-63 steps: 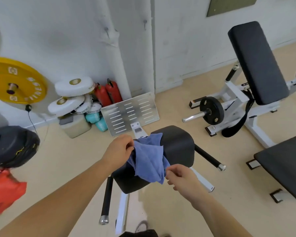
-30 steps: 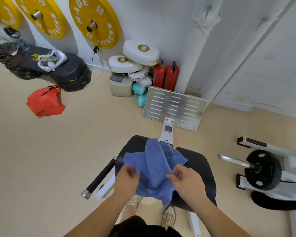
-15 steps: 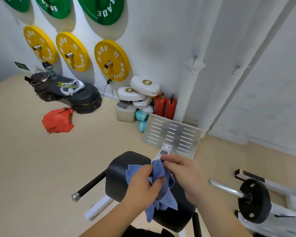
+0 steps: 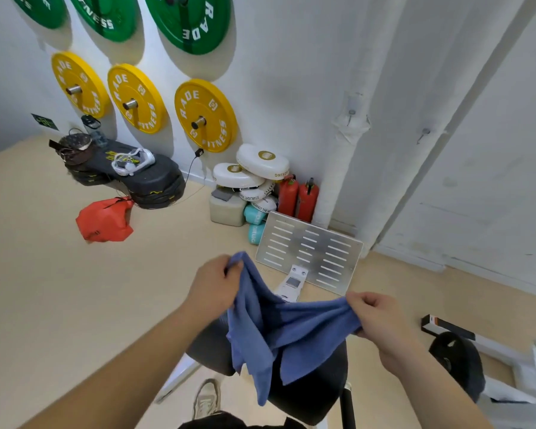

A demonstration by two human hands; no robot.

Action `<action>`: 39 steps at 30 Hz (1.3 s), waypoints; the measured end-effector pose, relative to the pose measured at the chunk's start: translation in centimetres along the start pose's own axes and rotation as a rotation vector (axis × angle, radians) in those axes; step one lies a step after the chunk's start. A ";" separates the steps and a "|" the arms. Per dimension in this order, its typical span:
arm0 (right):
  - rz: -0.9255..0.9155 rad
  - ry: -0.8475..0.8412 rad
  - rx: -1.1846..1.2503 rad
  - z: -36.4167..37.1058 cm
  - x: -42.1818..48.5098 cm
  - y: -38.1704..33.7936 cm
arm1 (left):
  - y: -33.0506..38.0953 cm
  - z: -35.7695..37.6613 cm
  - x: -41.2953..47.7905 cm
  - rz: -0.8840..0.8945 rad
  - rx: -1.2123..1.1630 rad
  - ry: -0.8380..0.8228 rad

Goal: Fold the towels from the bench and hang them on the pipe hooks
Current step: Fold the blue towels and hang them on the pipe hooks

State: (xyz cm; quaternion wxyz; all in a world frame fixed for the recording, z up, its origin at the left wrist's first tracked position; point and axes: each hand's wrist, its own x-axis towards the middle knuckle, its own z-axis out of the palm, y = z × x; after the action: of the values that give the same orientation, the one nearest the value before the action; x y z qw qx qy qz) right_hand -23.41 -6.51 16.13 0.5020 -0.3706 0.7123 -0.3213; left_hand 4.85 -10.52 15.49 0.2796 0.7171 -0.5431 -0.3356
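Note:
A blue towel (image 4: 287, 332) hangs stretched between my two hands above the black padded bench seat (image 4: 314, 394). My left hand (image 4: 214, 286) grips its upper left corner. My right hand (image 4: 376, 320) grips the right edge, a bit lower. The cloth sags in the middle and its lower flaps drape down over the seat. On the wall ahead runs a white wrapped pipe (image 4: 345, 156) with a small metal hook (image 4: 351, 114) on it. A second hook (image 4: 425, 133) sticks out of the wall strip to its right.
A slotted metal footplate (image 4: 310, 252) leans behind the seat. Red extinguishers (image 4: 297, 198), white pads (image 4: 254, 168) and a teal roll stand by the pipe's base. Yellow and green weight plates (image 4: 205, 114) hang on the wall. A black stack (image 4: 127, 174) and a red bag (image 4: 104, 222) lie left.
My hands have lifted the towel off the seat and pulled apart, spreading the bunched cloth wide. The view has tilted up towards the wall and pipe.

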 end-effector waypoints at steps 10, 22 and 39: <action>-0.001 -0.014 0.407 1.5 -2.5 -3.8 | 5.7 2.6 -0.2 0.246 0.059 -0.125; -0.176 -0.292 0.631 1.4 -2.9 -9.2 | 7.0 6.7 -2.9 0.106 -0.256 -0.070; -0.549 0.093 0.467 -1.3 2.8 -18.0 | 16.2 -4.2 9.4 0.562 0.158 0.226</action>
State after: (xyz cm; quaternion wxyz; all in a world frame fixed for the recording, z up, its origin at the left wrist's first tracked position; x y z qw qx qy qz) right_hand -21.56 -18.09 30.11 0.4354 -0.4081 0.5158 -0.6147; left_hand 0.29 -23.58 28.83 0.3631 0.5914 -0.7099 -0.1200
